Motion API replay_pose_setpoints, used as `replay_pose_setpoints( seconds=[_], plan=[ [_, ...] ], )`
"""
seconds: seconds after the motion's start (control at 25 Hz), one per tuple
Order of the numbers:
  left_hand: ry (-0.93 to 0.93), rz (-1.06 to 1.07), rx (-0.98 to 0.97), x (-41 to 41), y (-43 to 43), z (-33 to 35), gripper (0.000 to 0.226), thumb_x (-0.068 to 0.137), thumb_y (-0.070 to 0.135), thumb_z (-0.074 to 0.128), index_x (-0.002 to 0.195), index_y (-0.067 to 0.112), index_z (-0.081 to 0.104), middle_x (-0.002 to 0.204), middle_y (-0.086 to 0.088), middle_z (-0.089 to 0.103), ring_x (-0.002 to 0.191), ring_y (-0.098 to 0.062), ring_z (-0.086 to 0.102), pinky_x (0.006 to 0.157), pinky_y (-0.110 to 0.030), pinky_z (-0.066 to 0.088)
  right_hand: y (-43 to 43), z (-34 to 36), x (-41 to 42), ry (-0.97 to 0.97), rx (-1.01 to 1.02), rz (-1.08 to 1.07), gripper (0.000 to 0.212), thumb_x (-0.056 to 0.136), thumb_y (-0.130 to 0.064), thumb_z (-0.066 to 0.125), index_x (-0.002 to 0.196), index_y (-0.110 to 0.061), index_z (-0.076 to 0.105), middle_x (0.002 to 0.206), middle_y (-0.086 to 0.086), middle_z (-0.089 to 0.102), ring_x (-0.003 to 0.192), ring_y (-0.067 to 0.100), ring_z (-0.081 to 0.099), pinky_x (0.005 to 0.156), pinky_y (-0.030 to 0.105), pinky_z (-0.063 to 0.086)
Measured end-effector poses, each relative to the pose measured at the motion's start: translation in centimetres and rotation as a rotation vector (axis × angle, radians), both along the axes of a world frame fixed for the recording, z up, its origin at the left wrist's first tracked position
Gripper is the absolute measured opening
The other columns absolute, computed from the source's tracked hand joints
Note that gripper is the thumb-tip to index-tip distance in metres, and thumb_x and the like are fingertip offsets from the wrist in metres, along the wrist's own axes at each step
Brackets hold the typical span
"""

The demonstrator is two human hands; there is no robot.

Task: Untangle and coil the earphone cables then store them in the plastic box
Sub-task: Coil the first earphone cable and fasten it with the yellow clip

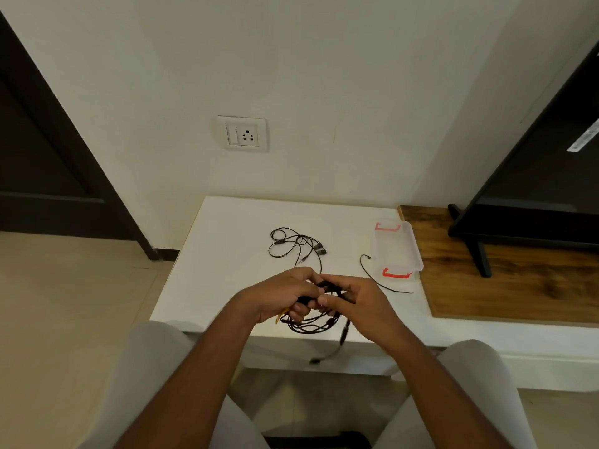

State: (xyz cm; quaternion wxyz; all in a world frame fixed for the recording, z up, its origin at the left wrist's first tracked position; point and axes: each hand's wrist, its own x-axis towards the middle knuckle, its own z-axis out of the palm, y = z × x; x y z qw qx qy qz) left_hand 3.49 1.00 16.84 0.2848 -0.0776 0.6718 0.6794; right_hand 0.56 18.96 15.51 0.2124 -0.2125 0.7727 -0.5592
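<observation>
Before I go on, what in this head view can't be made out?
- Cable bundle: its middle is hidden by the left hand and right hand; how many cables is unclear.
- Plastic box: clear and glary; contents uncertain.
- Earphones on the table: too small for detail.

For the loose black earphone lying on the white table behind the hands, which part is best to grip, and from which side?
Probably the two earbuds at the right end of the loose earphone. They lie side by side, thicker than the thin cable, so a pinch from above on the right should hold both. The loops to the left would then trail behind instead of knotting. The right hand is nearer that end.
</observation>
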Motion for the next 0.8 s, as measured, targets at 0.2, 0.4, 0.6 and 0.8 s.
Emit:
replay_pose_setpoints(
  seconds=[0.2, 0.4, 0.6, 0.8],
  plan=[
    [0.094, 0.109, 0.07, -0.3, -0.5, 0.0, 0.018, 0.097, 0.004, 0.05, 0.113, 0.012, 0.048, 0.067, -0.003, 0.048, 0.049, -0.01, 0.029, 0.049, -0.022, 0.029, 0.1, 0.1, -0.1, -0.128, -0.142, -0.143, 0.025, 0.088, 0.003, 0.066, 0.097, -0.019, 0.075, 0.081, 0.014, 0.076, 0.071, 0.021, 0.074, 0.068, 0.025, 0.059],
    [0.136, 0.067, 0.046, -0.3, -0.6, -0.1, 0.025, 0.098, 0.006, 0.051, 0.122, 0.011, 0.056, 0.064, 0.001, 0.046, 0.051, -0.009, 0.03, 0.049, -0.02, 0.03, 0.5, 0.6, -0.1, -0.191, -0.136, -0.092, 0.02, 0.091, -0.007, 0.064, 0.109, -0.013, 0.071, 0.092, 0.01, 0.077, 0.084, 0.023, 0.075, 0.078, 0.028, 0.059],
    [0.194, 0.048, -0.044, -0.3, -0.5, 0.6, 0.026, 0.097, 0.008, 0.053, 0.121, 0.016, 0.06, 0.065, 0.001, 0.044, 0.05, -0.009, 0.028, 0.048, -0.019, 0.031, 0.0, -0.6, -0.2, -0.145, 0.037, 0.052, 0.027, 0.085, -0.009, 0.073, 0.11, -0.016, 0.064, 0.088, 0.008, 0.075, 0.084, 0.015, 0.072, 0.08, 0.024, 0.057],
    [0.21, 0.089, -0.007, -0.2, -0.9, 0.5, 0.025, 0.099, 0.01, 0.052, 0.118, 0.013, 0.067, 0.07, -0.002, 0.046, 0.053, -0.01, 0.027, 0.05, -0.021, 0.026, 0.3, -1.0, -1.0, -0.094, 0.069, -0.019, 0.013, 0.096, -0.01, 0.058, 0.095, -0.014, 0.071, 0.085, 0.003, 0.075, 0.08, 0.012, 0.073, 0.072, 0.022, 0.057]
  ],
)
